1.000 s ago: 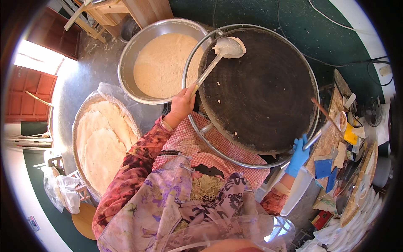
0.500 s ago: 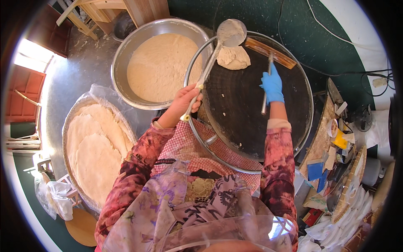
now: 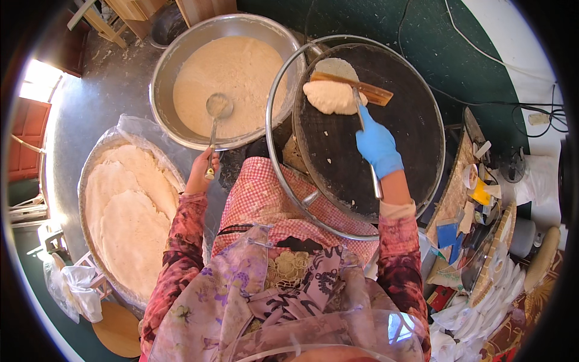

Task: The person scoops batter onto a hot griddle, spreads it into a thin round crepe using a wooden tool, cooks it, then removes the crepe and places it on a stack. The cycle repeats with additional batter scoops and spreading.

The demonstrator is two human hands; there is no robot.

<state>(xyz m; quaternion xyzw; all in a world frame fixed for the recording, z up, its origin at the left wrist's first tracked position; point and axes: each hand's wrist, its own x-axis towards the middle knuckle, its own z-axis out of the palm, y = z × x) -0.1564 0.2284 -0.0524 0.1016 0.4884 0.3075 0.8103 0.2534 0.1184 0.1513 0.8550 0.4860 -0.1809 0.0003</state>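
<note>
My bare left hand is closed round the handle of a metal ladle. The ladle's bowl rests at the surface of thick beige batter in a large metal basin. My blue-gloved right hand grips the metal handle of a wooden spreader. Its blade lies across a mound of batter on a round black griddle. Behind the blade, a thin film of batter coats the griddle.
A metal ring surrounds the griddle. To the left, large thin flatbreads are stacked in a plastic-lined round basket. Tools and scraps clutter a board on the right, near a pile of white plastic bags. Black cables run along the wall.
The ladle has swung left from over the griddle into the basin. My right hand has pulled the spreader left and nearer, onto the mound, leaving a thin film of batter behind it.
</note>
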